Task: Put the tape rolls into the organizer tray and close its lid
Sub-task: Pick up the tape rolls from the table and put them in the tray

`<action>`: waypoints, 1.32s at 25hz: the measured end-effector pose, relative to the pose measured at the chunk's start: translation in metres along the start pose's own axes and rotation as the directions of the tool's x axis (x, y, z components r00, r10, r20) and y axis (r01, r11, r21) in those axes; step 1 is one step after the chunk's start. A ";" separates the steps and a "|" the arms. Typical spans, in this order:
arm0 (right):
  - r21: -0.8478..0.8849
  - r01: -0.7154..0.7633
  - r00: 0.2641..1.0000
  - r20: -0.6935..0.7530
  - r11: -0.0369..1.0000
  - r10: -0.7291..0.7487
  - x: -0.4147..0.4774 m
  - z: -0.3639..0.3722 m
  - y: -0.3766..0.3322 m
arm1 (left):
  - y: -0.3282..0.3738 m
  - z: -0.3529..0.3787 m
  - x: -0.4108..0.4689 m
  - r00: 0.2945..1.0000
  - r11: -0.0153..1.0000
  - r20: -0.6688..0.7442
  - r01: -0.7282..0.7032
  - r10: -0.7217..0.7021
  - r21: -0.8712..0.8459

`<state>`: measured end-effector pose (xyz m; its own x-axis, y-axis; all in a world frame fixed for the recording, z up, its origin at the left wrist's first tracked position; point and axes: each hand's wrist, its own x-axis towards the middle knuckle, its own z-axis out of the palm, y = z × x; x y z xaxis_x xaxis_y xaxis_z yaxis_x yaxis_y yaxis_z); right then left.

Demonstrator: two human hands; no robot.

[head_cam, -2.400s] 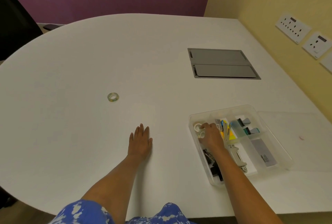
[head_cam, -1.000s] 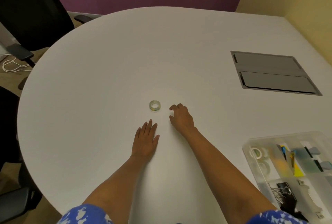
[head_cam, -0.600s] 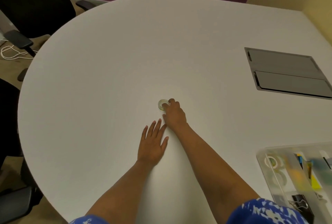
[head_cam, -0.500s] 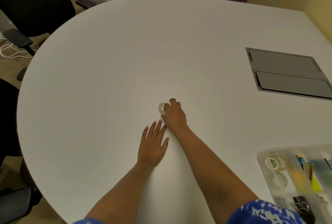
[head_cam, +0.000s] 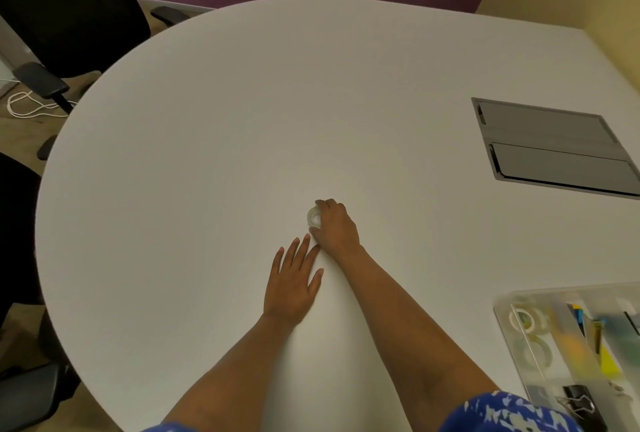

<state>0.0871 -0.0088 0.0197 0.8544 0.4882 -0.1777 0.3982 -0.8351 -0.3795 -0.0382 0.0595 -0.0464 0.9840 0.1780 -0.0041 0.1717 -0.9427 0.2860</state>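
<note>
Centrally on the white table (head_cam: 214, 161), the right hand (head_cam: 336, 227) was curled over a small clear tape roll (head_cam: 313, 217). Its fingers (head_cam: 327, 204) wrapped the roll's far side and the thumb sat at the near side, so the hand was closed on the roll. Whether the roll had left the tabletop could not be told; it appeared tilted, with its open centre facing left.

Just nearer than the roll and slightly to its left, the left hand (head_cam: 292, 281) lay flat on the table, palm down, fingers extended and lightly spread, holding nothing. Its fingertips reached almost to the right wrist.

Well to the right of the roll and nearer the viewer, the clear tray (head_cam: 504, 310) stood at the table edge, partly cut off by the frame. Its lid was not in view. The tray's far-left compartment held two more rolls (head_cam: 524, 319), one nearer than the other. The compartment nearest the viewer held black binder clips (head_cam: 576, 400). Further right in the tray were blurred yellow and blue items that could not be identified.

Right of the roll and further away, a grey cable hatch (head_cam: 554, 147) sat flush in the table. Beyond the table's far-left edge stood a black chair (head_cam: 62, 6).
</note>
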 end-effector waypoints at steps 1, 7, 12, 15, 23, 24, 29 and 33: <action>0.010 -0.006 1.000 -0.017 1.000 0.006 -0.002 -0.003 0.002 | 0.000 0.000 -0.001 1.000 1.000 0.006 0.000 0.000 0.000; 0.135 -0.040 0.989 -0.135 0.990 0.059 -0.032 -0.027 0.032 | 0.013 0.000 -0.004 0.999 0.999 0.008 0.045 -0.045 -0.008; 0.187 -0.083 0.968 -0.220 0.979 0.124 -0.073 -0.052 0.078 | 0.043 -0.003 -0.017 0.992 0.997 0.110 0.069 -0.064 -0.043; 0.205 -0.118 0.952 -0.255 0.972 0.169 -0.099 -0.067 0.109 | 0.067 0.000 -0.029 0.987 0.997 0.152 0.067 -0.059 -0.046; 0.282 -0.239 0.885 -0.330 0.929 0.328 -0.176 -0.099 0.191 | 0.151 0.004 -0.048 0.963 0.997 0.265 0.060 -0.043 -0.056; 0.301 -0.250 0.873 -0.341 0.920 0.349 -0.186 -0.102 0.202 | 0.163 0.006 -0.050 0.963 0.997 0.265 0.052 -0.035 -0.055; 0.306 -0.270 0.869 -0.332 0.913 0.368 -0.228 -0.108 0.245 | 0.220 0.021 -0.064 0.958 0.999 0.287 0.020 -0.006 -0.045; 0.161 -0.288 0.924 -0.213 0.944 0.319 -0.246 -0.103 0.268 | 0.245 0.029 -0.073 0.958 0.999 0.285 0.036 -0.024 -0.036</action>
<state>0.0177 -0.3789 0.0555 0.9872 0.1308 -0.0915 0.0757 -0.8882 -0.4532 -0.0661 -0.1929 -0.0035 0.9523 0.1128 -0.2834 0.2048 -0.9250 0.3200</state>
